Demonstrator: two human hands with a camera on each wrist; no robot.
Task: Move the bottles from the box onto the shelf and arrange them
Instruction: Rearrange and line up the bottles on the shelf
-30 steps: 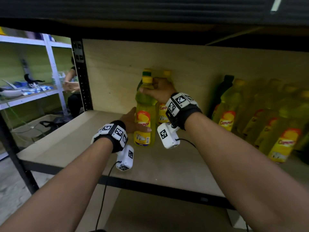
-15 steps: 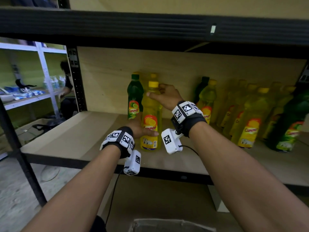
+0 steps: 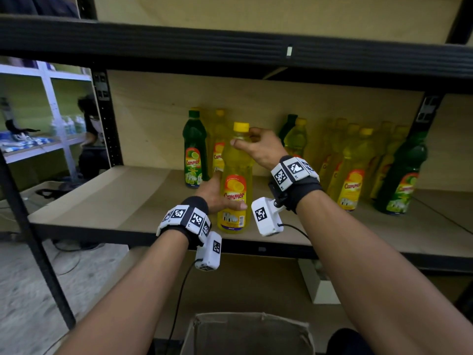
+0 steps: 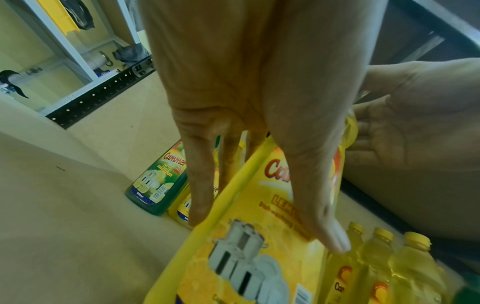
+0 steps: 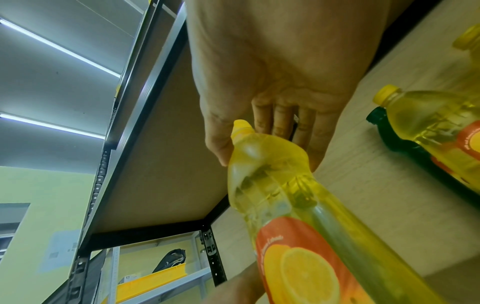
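A yellow bottle (image 3: 235,180) with a yellow cap stands upright on the wooden shelf (image 3: 122,198), close to its front edge. My right hand (image 3: 245,139) grips its neck just below the cap, thumb on one side and fingers behind (image 5: 267,156). My left hand (image 3: 220,196) holds its lower body, with the thumb across the label and the fingers along the far side (image 4: 265,226). A green bottle (image 3: 194,149) and another yellow bottle (image 3: 218,144) stand behind it on the left. The cardboard box (image 3: 194,334) sits below, its inside hidden.
Several yellow bottles (image 3: 353,172) and a green one (image 3: 401,175) stand in a group on the right of the shelf. The upper shelf beam (image 3: 230,44) runs overhead. A black upright post (image 3: 105,119) bounds the left. A person crouches by a white rack (image 3: 89,139).
Both hands have kept hold of the yellow bottle, which now stands nearer the shelf's front edge. The view has drawn back, bringing the box and the green bottle into sight.
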